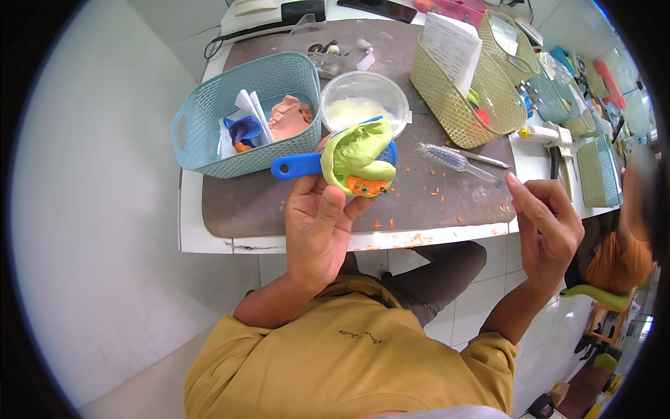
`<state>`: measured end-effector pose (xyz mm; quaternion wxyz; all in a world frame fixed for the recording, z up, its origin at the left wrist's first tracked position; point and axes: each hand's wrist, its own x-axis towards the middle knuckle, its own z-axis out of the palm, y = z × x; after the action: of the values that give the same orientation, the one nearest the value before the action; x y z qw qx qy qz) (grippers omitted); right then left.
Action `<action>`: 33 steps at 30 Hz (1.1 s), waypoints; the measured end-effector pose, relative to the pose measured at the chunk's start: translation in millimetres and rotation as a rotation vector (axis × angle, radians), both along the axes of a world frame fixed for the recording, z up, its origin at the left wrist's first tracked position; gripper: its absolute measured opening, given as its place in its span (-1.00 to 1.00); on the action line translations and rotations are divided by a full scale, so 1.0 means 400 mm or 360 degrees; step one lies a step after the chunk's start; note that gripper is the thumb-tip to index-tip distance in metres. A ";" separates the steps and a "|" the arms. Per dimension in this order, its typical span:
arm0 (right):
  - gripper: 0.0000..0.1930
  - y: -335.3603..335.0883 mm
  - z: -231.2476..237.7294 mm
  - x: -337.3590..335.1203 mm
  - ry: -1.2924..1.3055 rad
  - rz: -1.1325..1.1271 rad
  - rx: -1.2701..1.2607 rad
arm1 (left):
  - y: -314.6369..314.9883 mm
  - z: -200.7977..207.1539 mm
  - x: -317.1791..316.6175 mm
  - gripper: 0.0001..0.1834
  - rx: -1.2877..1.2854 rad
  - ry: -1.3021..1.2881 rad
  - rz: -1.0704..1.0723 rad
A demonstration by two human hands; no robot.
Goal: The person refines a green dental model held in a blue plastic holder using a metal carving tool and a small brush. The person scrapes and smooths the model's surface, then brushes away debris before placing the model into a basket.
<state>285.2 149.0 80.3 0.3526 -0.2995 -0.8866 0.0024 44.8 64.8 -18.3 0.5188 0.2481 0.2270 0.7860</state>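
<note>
The person's left hand point(317, 230) is holding a blue plastic dental impression tray point(296, 166) up above the near part of a dark brown mat point(265, 209), with its fingers reaching underneath and its thumb standing upright in front. The tray is carrying a thick, lime-green moulded mass point(352, 157), and its flat blue handle is pointing to the left. A bright orange patch point(367, 186) dotted with small green bits is sitting at the near end of the mass.

The right hand point(548, 223) is hovering over the table's near edge, its thumb and forefinger drawn narrow and its other fingers curling in. The fingertips are reaching the end of a clear-handled brush with pale bristles point(450, 159); whether they are pinching it or merely lying just beside it, one cannot tell. A slim silvery tool point(481, 158) is lying beside the brush.

Orange crumbs point(391, 223) are lying scattered over the mat and the white table edge point(206, 244). Behind the tray, a round clear plastic tub point(366, 87) is holding something whitish. To its left, a light-blue woven plastic basket point(244, 166) is holding a pink dental cast point(287, 119) and white papers; to its right, an olive-yellow woven basket point(436, 91) is holding a printed sheet.
</note>
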 end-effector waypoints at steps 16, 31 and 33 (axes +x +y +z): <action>-0.47 -0.099 -0.025 -0.047 -0.0056 0.0057 -0.0426 | -0.014 -0.009 0.008 -0.54 0.0039 0.0040 0.0245; -0.64 -0.006 -0.074 0.019 -0.0078 -0.0010 -0.0354 | -0.019 0.010 0.004 -0.47 -0.0182 -0.0029 0.0190; -0.67 0.027 -0.096 0.012 -0.0183 0.0019 -0.0332 | -0.016 0.003 0.008 -0.45 -0.0164 -0.0019 0.0234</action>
<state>289.9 159.9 41.8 0.2679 -0.3290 -0.9020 0.0795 47.9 58.4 -16.9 0.4732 0.1990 0.2815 0.8107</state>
